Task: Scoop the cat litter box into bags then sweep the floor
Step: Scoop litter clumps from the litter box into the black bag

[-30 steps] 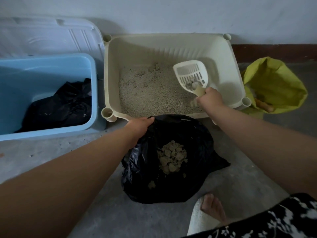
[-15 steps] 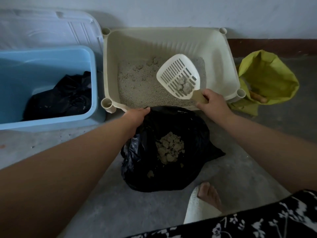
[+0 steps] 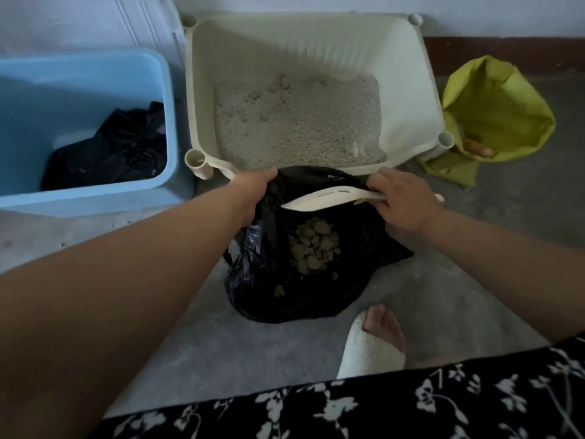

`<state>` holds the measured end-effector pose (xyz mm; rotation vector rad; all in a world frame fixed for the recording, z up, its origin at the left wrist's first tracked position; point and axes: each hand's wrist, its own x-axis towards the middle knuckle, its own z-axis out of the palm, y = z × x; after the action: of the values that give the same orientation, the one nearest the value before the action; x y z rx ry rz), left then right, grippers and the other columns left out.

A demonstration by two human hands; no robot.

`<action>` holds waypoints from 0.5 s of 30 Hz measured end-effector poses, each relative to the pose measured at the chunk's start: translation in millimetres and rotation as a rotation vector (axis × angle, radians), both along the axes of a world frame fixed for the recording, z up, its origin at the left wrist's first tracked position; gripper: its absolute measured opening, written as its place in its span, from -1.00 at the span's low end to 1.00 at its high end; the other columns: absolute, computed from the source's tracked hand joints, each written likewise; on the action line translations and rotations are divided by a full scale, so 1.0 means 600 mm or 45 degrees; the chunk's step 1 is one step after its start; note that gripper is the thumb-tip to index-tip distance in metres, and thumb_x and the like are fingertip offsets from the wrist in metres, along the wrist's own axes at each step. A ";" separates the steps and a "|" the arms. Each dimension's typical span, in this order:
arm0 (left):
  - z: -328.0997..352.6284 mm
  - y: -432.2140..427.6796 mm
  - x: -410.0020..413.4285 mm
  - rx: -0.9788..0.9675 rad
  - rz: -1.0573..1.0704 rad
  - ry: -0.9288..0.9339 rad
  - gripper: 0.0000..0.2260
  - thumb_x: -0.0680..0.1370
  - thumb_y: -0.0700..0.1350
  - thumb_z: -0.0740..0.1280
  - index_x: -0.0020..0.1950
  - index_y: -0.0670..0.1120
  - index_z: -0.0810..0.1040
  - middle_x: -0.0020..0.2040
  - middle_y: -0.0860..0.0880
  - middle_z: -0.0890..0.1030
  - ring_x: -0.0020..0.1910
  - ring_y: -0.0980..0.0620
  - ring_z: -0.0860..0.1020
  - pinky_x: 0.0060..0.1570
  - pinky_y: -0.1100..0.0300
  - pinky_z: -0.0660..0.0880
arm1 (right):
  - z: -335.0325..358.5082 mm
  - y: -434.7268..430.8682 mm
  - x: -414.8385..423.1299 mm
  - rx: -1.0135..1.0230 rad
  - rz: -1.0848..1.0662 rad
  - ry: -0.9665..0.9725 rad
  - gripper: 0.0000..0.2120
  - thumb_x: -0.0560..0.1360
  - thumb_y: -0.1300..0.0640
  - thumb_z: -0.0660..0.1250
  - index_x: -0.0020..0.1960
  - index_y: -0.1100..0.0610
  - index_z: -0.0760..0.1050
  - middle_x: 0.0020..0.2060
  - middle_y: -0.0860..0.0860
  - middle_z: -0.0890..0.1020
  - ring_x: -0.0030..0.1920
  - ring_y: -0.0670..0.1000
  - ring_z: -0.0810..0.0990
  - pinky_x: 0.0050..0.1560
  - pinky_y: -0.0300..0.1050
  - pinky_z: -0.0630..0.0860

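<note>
Above the black bag (image 3: 316,299), a slotted scoop (image 3: 316,202) tilts.

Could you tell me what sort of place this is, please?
Probably a home corner kept for a cat: a litter box and blue tub on bare concrete floor against a white wall.
</note>
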<state>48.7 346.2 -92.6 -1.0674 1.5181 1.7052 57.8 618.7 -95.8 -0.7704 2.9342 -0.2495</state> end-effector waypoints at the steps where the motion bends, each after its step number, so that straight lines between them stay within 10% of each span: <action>1: 0.000 0.001 0.001 0.014 0.008 0.000 -0.80 0.56 -0.04 0.34 -0.07 -0.17 0.59 -0.12 -0.12 0.66 -0.22 -0.07 0.63 -0.14 0.07 0.60 | 0.001 0.001 -0.003 -0.030 -0.068 -0.037 -0.84 0.35 0.17 0.37 -0.11 0.19 0.47 -0.20 0.12 0.54 -0.20 0.21 0.58 -0.23 0.01 0.50; 7: -0.005 -0.003 -0.001 0.010 -0.017 0.010 -0.75 0.56 -0.03 0.34 0.05 -0.21 0.60 -0.06 -0.15 0.67 -0.13 -0.09 0.65 -0.11 0.08 0.60 | 0.042 -0.005 -0.049 -0.151 -0.439 -0.213 -0.66 0.39 0.12 0.46 0.10 0.18 0.46 -0.07 0.15 0.59 -0.02 0.19 0.57 -0.07 -0.01 0.47; 15: -0.018 -0.005 -0.008 -0.059 -0.114 0.022 -0.67 0.53 0.02 0.37 0.12 -0.22 0.59 0.04 -0.14 0.66 0.00 -0.11 0.64 0.12 0.03 0.56 | 0.119 -0.040 -0.204 0.926 -0.490 0.046 -0.79 0.52 0.32 0.14 0.07 0.20 0.50 0.06 0.22 0.56 0.08 0.25 0.53 0.01 0.04 0.41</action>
<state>43.9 343.5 -103.5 -0.9952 1.5992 1.6295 -64.4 594.8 -24.7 -0.1053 2.8327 0.7695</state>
